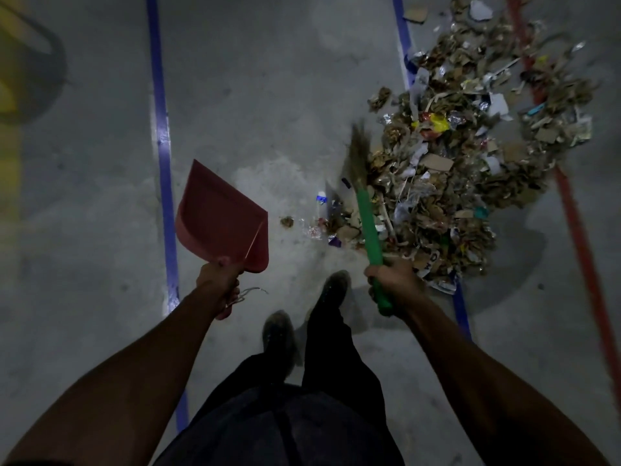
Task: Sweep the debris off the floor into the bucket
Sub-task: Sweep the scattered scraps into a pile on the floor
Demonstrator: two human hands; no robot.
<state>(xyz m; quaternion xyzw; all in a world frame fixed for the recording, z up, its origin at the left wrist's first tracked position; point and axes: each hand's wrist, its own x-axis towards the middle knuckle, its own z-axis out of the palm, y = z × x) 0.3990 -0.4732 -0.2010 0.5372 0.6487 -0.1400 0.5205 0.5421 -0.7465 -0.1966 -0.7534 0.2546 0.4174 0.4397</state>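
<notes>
Seen from the head camera, the left hand (220,284) is wrapped around the handle of a red dustpan (223,216), holding it off the floor (268,79) with the open mouth angled toward 11 o'clock; a thin loop of cord (250,292) dangles below that grip. The right hand (391,280) is clenched around the green handle of a broom (368,223), whose brown bristles (358,153), blurred, point up toward 12 o'clock at the left edge of the debris (463,156). The 2 hands are well apart, each clamped on its own tool. The debris, a wide heap of torn cardboard, paper, foil and wrappers, lies on the grey concrete floor from 12 to 3 o'clock of the right hand, with a few stray bits (287,222) between dustpan and broom. A blue tape line (163,136) runs down the floor at 9 o'clock of the dustpan, a second blue line (401,35) passes under the heap, and a red line (578,230) borders it at 3 o'clock. The person's 2 dark shoes (279,334) stand between the arms at 6 o'clock. A blurred yellow shape (10,95) sits at the far 9 o'clock edge; what it is cannot be told.
</notes>
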